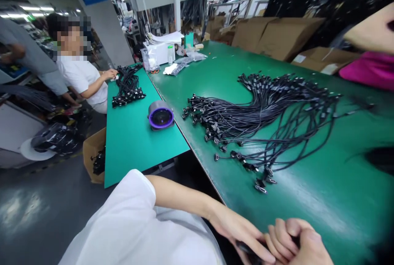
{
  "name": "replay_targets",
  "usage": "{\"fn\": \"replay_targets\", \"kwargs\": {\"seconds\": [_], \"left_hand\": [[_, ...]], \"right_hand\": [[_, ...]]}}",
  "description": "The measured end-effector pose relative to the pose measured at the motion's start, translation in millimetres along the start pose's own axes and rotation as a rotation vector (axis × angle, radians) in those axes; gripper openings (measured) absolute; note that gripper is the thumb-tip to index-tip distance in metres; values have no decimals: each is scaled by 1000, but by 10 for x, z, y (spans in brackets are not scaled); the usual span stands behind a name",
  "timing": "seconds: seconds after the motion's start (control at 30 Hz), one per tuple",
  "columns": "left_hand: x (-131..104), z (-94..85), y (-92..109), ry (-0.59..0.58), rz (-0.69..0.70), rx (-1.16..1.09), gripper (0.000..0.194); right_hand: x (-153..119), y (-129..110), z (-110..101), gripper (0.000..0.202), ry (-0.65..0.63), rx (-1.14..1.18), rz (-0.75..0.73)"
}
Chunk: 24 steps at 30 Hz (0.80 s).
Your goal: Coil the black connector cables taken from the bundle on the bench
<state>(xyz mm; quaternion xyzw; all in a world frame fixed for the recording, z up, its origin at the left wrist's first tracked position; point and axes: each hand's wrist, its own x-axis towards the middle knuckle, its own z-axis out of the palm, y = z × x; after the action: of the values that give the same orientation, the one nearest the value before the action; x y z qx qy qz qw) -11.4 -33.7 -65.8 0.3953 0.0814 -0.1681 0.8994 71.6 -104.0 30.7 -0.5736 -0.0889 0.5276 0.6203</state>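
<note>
- Where the head view shows the near table edge, the left hand (235, 224) has its fingers together against a black item (245, 247); their grip is unclear.
- Beside it, the right hand's (303, 243) fingers are curled shut, contents hidden.
- Many black cables (255, 113) lie loosely bunched on the green table (203, 80); how many are finished or left cannot be told.

Fingers hide most of the black thing (245, 247) at the left hand (243, 230) — too little shows to name it. The bottom edge cuts off the right hand (297, 242). The right edge cuts off pink cloth (369, 71) — and a blurry dark shape (381, 159).
</note>
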Motion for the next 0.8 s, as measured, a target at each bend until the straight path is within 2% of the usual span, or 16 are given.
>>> {"fn": "replay_targets", "kwargs": {"seconds": [0.07, 0.17, 0.3, 0.37, 0.43, 0.5, 0.57, 0.63, 0.73, 0.8], "left_hand": [[9, 42, -74, -12, -4, -96, 22], [46, 80, -171, 79, 44, -150, 24], [53, 110, -204, 345, 77, 48, 38], [8, 135, -167, 421, 155, 225, 45], [-64, 178, -93, 415, 257, 424, 48], [-134, 240, -2, 429, 311, 525, 50], [-174, 315, 73, 457, 290, 456, 55], [-178, 391, 109, 461, 253, 321, 63], [-162, 471, 115, 441, 196, 236, 63], [-150, 489, 126, 438, 140, 273, 60]], "right_hand": [[-17, -10, -1, 40, -8, 22, -2], [13, -3, -43, 40, -29, 62, -11], [127, 20, -120, 43, -84, 63, -92], [171, 20, -128, 45, -98, 72, -126], [184, 16, -108, 44, -82, 112, -131], [165, 14, -74, 42, -25, 178, -137], [129, 10, -50, 41, 27, 234, -157], [97, -5, -61, 41, 25, 269, -183], [95, -46, -154, 41, -52, 340, -158], [123, -63, -241, 43, -113, 419, -104]]}}
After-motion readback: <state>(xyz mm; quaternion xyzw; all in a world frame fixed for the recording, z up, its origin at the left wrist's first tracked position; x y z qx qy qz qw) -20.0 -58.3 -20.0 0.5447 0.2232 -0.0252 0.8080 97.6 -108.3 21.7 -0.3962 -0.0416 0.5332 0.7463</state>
